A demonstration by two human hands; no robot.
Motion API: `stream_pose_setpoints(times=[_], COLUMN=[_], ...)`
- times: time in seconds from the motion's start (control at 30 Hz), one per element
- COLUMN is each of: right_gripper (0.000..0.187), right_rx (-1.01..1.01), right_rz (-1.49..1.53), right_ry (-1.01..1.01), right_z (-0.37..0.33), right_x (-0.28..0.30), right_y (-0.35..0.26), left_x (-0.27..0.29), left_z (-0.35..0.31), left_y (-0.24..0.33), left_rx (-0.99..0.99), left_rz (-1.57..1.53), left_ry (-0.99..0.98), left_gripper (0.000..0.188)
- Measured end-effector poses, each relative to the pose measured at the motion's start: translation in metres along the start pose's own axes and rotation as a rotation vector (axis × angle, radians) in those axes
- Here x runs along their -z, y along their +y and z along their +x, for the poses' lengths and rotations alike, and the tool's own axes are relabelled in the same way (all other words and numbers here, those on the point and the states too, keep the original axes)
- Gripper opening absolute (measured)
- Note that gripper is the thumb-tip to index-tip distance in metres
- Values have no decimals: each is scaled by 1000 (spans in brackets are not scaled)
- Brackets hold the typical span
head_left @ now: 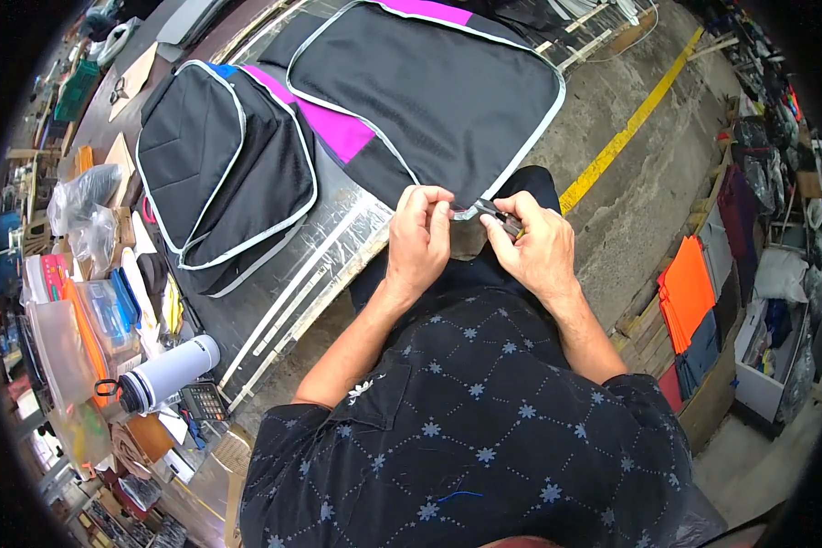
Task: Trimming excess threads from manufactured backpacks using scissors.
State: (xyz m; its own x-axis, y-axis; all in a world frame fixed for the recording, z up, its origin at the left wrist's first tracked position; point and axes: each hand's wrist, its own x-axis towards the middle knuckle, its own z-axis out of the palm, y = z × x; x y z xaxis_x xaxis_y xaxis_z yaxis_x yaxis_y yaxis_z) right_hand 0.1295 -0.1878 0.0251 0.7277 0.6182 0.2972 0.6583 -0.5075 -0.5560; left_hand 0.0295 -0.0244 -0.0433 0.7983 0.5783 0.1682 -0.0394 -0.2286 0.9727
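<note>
A large black fabric bag panel (438,91) with pale grey edging and magenta side strips lies across the table, its near corner hanging toward my lap. My left hand (417,236) pinches the edging at that corner, thumb against curled fingers. Close beside it, my right hand (536,245) is closed around small dark thread snips (497,216), whose tips meet the edging. To the left rests a stack of black bag pieces (219,164) with the same grey edging.
On the table's left stand a white-lavender bottle (175,370), a calculator (205,402) and clear plastic boxes (110,315). Scissors (117,89) lie farther back. A yellow line (626,137) crosses the floor on the right, near orange sheets (687,294) on a wooden pallet.
</note>
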Motion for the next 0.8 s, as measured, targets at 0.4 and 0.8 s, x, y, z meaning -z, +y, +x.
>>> stream_pose_setpoints(times=[0.4,0.8], right_gripper=[22,19], right_rx=[18,76], right_rz=[38,-33], right_ry=[-42,-86], right_z=[-2,-3], right_x=[0,-12], right_y=[-1,-1], left_x=[-3,-4], left_z=[1,-1], left_y=[1,3], left_rx=[-235,-215], left_rz=[208,160], left_ry=[-36,-6], left_gripper=[9,9])
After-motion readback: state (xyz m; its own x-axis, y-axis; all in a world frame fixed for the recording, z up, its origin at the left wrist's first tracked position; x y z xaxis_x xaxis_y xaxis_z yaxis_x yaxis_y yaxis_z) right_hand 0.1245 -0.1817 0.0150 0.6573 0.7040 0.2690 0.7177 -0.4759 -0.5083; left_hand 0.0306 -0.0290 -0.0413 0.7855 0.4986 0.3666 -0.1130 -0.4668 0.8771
